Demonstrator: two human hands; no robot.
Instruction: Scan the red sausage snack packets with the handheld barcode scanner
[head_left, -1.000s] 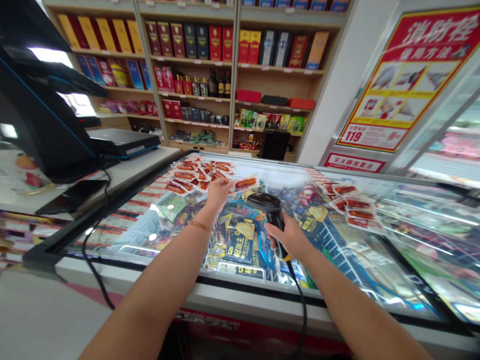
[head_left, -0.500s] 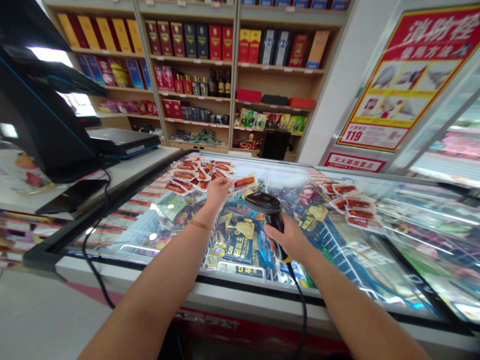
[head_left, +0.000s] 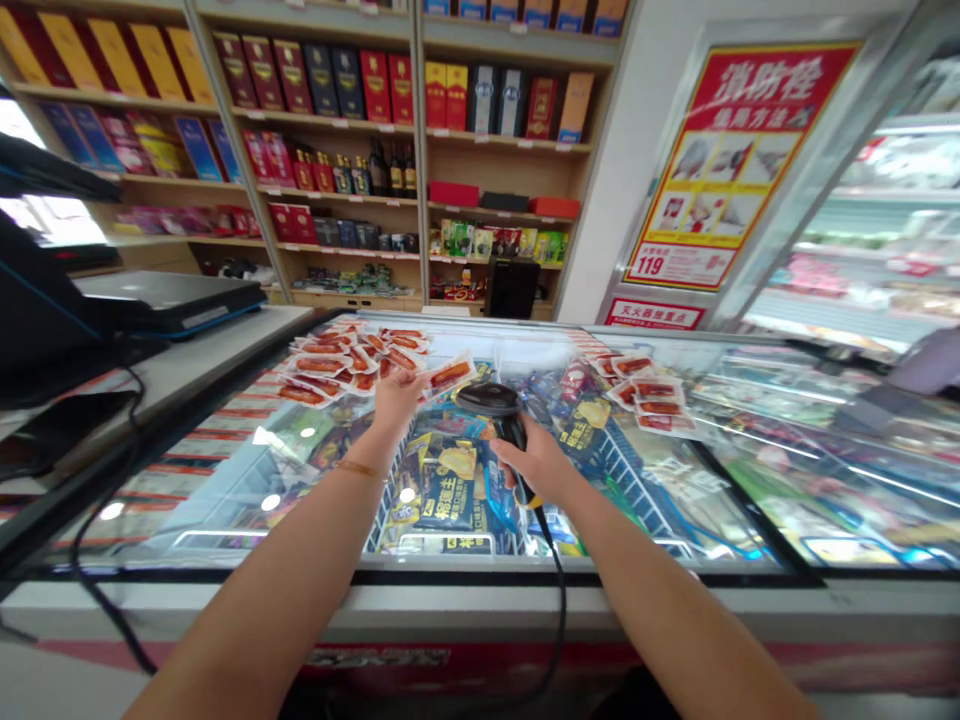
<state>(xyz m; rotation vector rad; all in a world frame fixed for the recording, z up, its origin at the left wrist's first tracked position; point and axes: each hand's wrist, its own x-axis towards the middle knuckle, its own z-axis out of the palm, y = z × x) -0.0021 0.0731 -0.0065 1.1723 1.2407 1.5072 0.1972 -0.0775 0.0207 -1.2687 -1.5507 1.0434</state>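
My left hand [head_left: 397, 395] pinches the near end of a vacuum-packed sausage [head_left: 450, 376] in clear wrapping, holding it above the glass top of a chest freezer. Just right of and below the pack is the head of a black barcode scanner [head_left: 489, 398], its handle wrapped by my right hand [head_left: 536, 460]. Scanner and pack appear close together; whether they touch I cannot tell. A heap of similar sausage packs [head_left: 322, 365] lies on the glass left of my left hand. A smaller group of packs [head_left: 660, 405] lies to the right.
Under the freezer glass [head_left: 225, 490] are bagged goods and wire baskets [head_left: 637, 480]. The scanner's cord [head_left: 561, 600] hangs over the front edge. At left, a counter holds a scale [head_left: 172, 300] and a dark cable [head_left: 112, 490]. Shelves of boxes [head_left: 315, 150] stand behind.
The view has turned to the right, so the scene sits further left. Both hands keep their grip, with the sausage pack and scanner nearly unchanged relative to each other.
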